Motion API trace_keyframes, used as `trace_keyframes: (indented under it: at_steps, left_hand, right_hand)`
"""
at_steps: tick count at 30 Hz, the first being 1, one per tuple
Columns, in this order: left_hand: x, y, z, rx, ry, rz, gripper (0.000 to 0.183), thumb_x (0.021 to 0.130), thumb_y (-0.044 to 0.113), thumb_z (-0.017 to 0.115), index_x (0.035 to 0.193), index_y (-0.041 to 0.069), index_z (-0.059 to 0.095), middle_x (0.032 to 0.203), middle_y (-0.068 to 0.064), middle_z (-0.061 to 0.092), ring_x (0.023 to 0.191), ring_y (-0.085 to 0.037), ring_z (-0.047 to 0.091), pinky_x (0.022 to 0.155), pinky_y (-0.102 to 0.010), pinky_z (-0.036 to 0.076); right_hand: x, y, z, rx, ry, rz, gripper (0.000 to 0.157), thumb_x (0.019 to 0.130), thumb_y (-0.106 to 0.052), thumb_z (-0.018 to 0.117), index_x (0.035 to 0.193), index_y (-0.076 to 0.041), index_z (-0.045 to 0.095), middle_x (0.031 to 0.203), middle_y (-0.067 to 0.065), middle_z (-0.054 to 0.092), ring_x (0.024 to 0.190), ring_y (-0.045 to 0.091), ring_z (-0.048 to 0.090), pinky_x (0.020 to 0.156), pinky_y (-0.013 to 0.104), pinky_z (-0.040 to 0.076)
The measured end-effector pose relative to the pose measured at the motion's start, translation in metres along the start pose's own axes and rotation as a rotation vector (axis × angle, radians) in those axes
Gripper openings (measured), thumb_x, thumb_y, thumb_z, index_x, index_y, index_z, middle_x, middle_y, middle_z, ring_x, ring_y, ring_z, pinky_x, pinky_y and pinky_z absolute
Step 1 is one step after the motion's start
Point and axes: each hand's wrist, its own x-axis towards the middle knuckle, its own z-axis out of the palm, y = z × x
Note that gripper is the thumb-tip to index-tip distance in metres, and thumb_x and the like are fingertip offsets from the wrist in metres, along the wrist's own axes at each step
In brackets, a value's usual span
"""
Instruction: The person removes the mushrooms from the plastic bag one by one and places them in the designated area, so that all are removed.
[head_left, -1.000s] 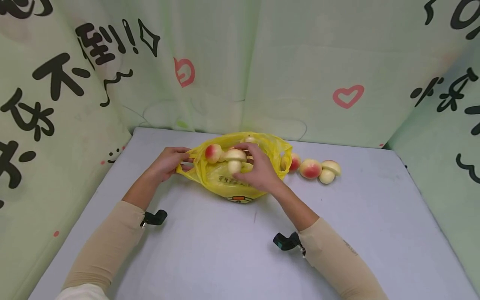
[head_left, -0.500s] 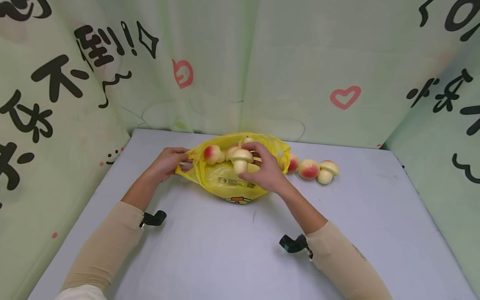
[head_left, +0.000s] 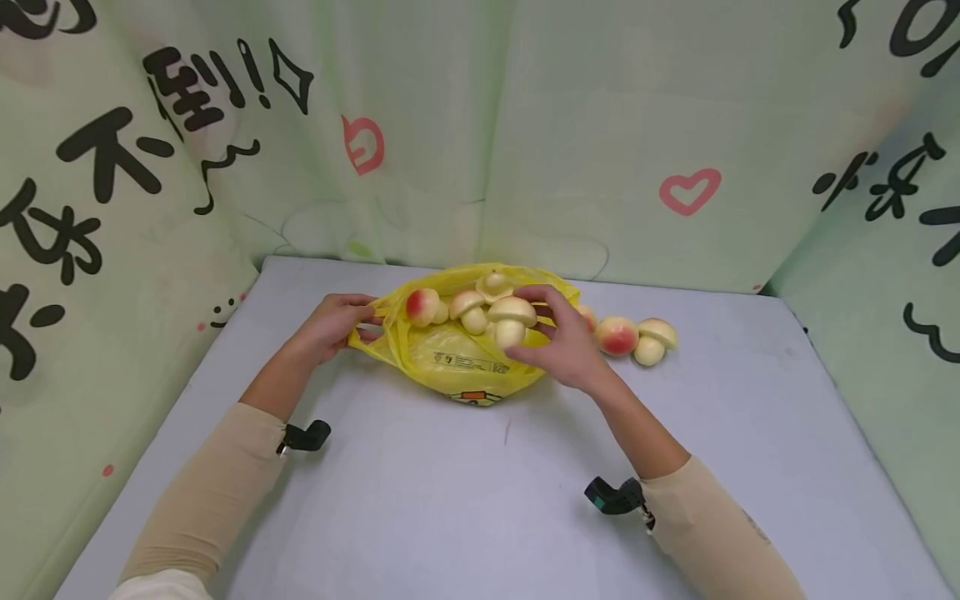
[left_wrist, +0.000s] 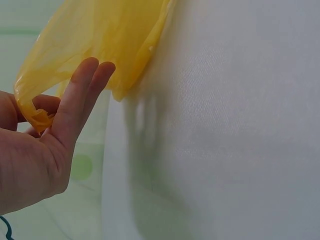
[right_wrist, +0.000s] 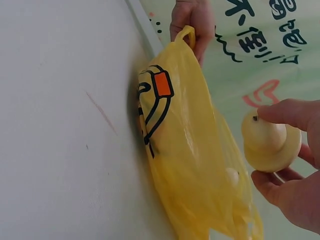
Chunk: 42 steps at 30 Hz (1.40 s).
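A yellow plastic bag (head_left: pixel 442 354) lies on the table with its mouth spread. My left hand (head_left: pixel 330 329) grips its handle at the left; in the left wrist view two fingers (left_wrist: pixel 80 95) stick out straight beside the bunched plastic. Pinched between thumb and fingers of my right hand (head_left: pixel 566 337) is a model mushroom (head_left: pixel 512 318), cream-coloured, stem towards me, over the bag's right part. Inside the bag sit a red-capped mushroom (head_left: pixel 423 307), a pale pinkish mushroom (head_left: pixel 469 310) and a cream mushroom (head_left: pixel 494 286). The bag's right edge is partly hidden behind my right hand.
To the right of the bag a red-capped mushroom (head_left: pixel 617 337) and a tan mushroom (head_left: pixel 656 340) rest on the white table (head_left: pixel 420 500). Another red one (head_left: pixel 588 316) shows partly behind my right hand. A printed curtain (head_left: pixel 585 150) surrounds the table's back and sides.
My right hand has moved to the right with the mushroom, from the bag's middle towards its right side, uncovering mushrooms inside. The left hand stays at the handle.
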Motion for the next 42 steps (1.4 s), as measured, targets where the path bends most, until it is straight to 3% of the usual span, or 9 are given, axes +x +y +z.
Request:
trace_keyframes:
  at_steps: [12, 20, 29, 32, 39, 42]
  left_hand:
    - [0.001, -0.001, 0.000, 0.004, 0.008, 0.001, 0.044, 0.112, 0.019, 0.046, 0.151, 0.000, 0.049, 0.135, -0.022, 0.059, 0.075, -0.010, 0.074, 0.077, -0.024, 0.063]
    - [0.000, -0.004, -0.001, 0.005, -0.002, 0.003, 0.045, 0.113, 0.019, 0.045, 0.153, 0.000, 0.048, 0.137, -0.023, 0.059, 0.075, -0.010, 0.073, 0.077, -0.023, 0.063]
    - [0.000, -0.003, -0.003, 0.007, -0.001, -0.007, 0.045, 0.112, 0.020, 0.046, 0.153, 0.001, 0.049, 0.136, -0.022, 0.059, 0.076, -0.010, 0.073, 0.077, -0.022, 0.062]
    - [0.000, -0.003, -0.004, 0.002, -0.003, -0.003, 0.045, 0.112, 0.020, 0.046, 0.153, 0.001, 0.049, 0.136, -0.022, 0.059, 0.075, -0.010, 0.073, 0.077, -0.022, 0.062]
    - [0.000, -0.003, -0.003, -0.001, -0.007, 0.010, 0.045, 0.112, 0.021, 0.046, 0.152, 0.001, 0.050, 0.138, -0.023, 0.058, 0.079, -0.011, 0.075, 0.078, -0.022, 0.062]
    - [0.000, -0.002, -0.003, 0.000, -0.007, 0.008, 0.045, 0.112, 0.021, 0.046, 0.152, 0.001, 0.049, 0.137, -0.022, 0.058, 0.078, -0.010, 0.075, 0.079, -0.022, 0.062]
  right_hand:
    - [-0.021, 0.005, -0.026, -0.012, 0.025, 0.056, 0.072, 0.080, -0.003, 0.088, 0.141, -0.010, 0.049, 0.141, 0.008, 0.055, 0.130, 0.027, 0.055, 0.110, 0.045, 0.052]
    - [-0.035, 0.017, -0.040, -0.018, 0.039, 0.054, 0.072, 0.081, -0.001, 0.087, 0.141, -0.005, 0.047, 0.140, 0.010, 0.054, 0.128, 0.027, 0.055, 0.101, 0.018, 0.052]
    - [-0.051, 0.024, -0.056, -0.063, 0.063, 0.138, 0.072, 0.082, -0.005, 0.088, 0.139, -0.004, 0.043, 0.141, 0.011, 0.052, 0.128, 0.028, 0.056, 0.101, 0.010, 0.048]
    - [-0.055, 0.027, -0.061, -0.090, 0.059, 0.167, 0.073, 0.082, -0.005, 0.088, 0.139, -0.003, 0.042, 0.143, 0.012, 0.052, 0.126, 0.030, 0.057, 0.102, 0.014, 0.050]
    - [-0.061, 0.037, -0.065, -0.195, 0.071, 0.227, 0.076, 0.079, -0.007, 0.090, 0.138, -0.001, 0.043, 0.137, 0.018, 0.054, 0.128, 0.035, 0.054, 0.111, 0.052, 0.050]
    - [-0.061, 0.043, -0.065, -0.198, 0.070, 0.230, 0.076, 0.078, -0.004, 0.090, 0.138, -0.001, 0.044, 0.136, 0.019, 0.054, 0.125, 0.036, 0.054, 0.110, 0.057, 0.049]
